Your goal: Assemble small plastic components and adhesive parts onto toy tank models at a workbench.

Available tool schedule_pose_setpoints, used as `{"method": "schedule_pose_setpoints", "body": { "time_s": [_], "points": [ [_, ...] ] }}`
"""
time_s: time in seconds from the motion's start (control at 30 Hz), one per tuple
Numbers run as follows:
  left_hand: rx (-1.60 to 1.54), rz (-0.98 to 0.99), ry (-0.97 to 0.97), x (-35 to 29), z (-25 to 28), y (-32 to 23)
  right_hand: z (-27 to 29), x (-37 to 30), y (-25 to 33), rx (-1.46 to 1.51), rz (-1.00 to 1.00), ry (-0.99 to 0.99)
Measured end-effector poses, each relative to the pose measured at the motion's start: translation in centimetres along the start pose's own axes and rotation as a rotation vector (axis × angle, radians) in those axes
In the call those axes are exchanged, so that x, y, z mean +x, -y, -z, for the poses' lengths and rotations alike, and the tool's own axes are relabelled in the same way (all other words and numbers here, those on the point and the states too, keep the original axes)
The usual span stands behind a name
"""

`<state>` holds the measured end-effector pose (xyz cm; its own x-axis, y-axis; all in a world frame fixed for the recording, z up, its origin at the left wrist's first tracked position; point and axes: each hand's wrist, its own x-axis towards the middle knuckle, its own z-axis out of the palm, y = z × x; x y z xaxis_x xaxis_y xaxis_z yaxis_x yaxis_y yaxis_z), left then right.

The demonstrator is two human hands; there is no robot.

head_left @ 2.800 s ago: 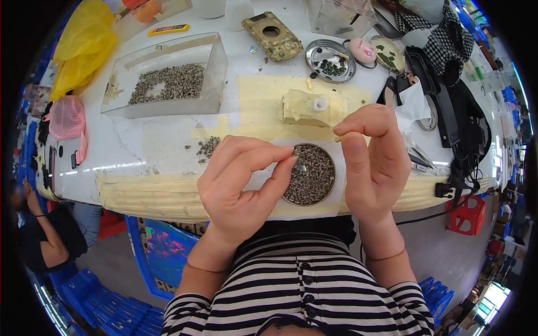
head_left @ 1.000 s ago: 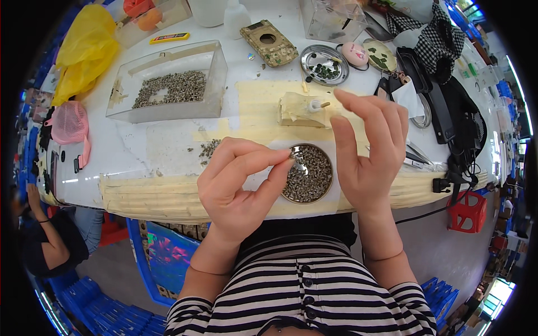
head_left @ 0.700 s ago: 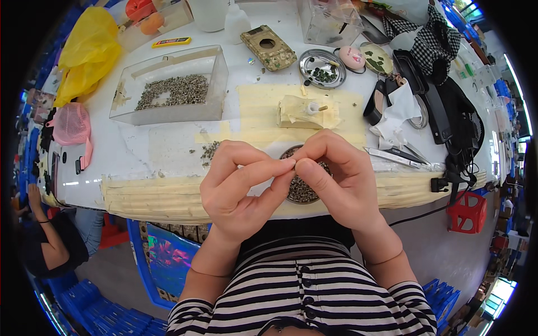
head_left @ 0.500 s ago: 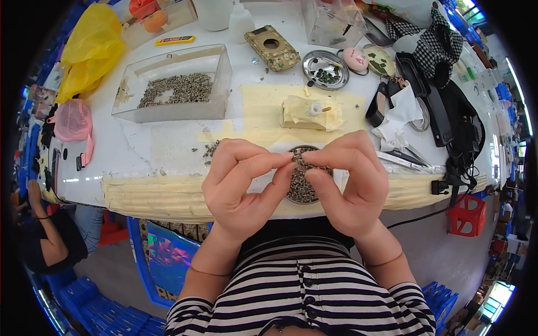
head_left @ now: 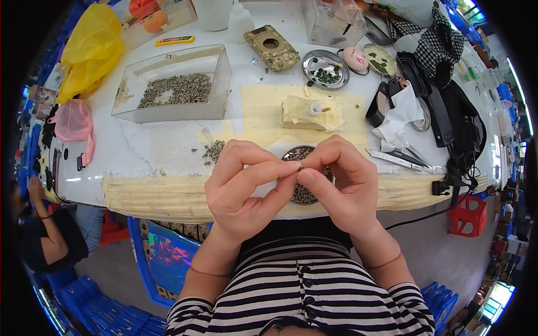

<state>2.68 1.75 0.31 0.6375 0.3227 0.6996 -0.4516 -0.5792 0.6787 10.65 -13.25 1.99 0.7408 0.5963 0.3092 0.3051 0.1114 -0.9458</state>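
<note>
1 part (head_left: 301,168), mostly hidden by fingertips, held above the dish (head_left: 304,204). 2 hands: left hand (head_left: 244,185) clamped on it; right hand (head_left: 347,190) tips meet it, grip can't tell. 1 dish, many bits (head_left: 303,194), by worktop (head_left: 126,140) near edge, tape (head_left: 157,196) along that. 1 block (head_left: 294,116) beyond, narrow gap. 1 bin (head_left: 185,113) farther left; wide white strip from bin to tape, 1 pile (head_left: 214,151) at its right.

Left grip (head_left: 242,187), right grip (head_left: 352,193), pinched, apparently touching
</note>
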Motion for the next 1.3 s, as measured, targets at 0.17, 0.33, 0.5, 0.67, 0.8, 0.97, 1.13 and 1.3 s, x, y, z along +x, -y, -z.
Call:
{"method": "schedule_pose_setpoints", "body": {
  "time_s": [0.17, 0.33, 0.5, 0.67, 0.8, 0.97, 1.13, 1.3],
  "points": [
    [0.077, 0.026, -0.045, -0.2, -0.3, 0.0, -0.4, -0.3, 0.2, -0.449, 0.408, -0.124],
    [0.005, 0.039, -0.033, -0.2, -0.1, -0.1, -0.6, -0.6, 0.3, -0.372, 0.277, -0.088],
    [-0.027, 0.001, 0.004, -0.1, -0.1, -0.1, -0.3, -0.6, 0.2, 0.078, -0.088, 0.029],
    [-0.039, -0.031, 0.036, 0.1, 0.2, 0.1, -0.1, -0.4, 0.1, 0.317, -0.217, 0.038],
    [0.016, -0.002, -0.003, -0.1, -0.1, 0.1, -0.1, -0.5, 0.2, -0.157, 0.146, -0.074],
    [0.027, 0.053, -0.055, -0.3, -0.2, 0.0, -0.7, -0.6, 0.2, -0.439, 0.382, -0.114],
    [-0.022, 0.005, -0.005, -0.1, 0.1, 0.1, -0.5, -0.6, 0.0, -0.079, 0.049, -0.018],
    [-0.018, -0.027, 0.012, -0.1, 0.0, 0.1, -0.5, -0.6, -0.1, 0.274, -0.159, -0.050]
  ]
}}
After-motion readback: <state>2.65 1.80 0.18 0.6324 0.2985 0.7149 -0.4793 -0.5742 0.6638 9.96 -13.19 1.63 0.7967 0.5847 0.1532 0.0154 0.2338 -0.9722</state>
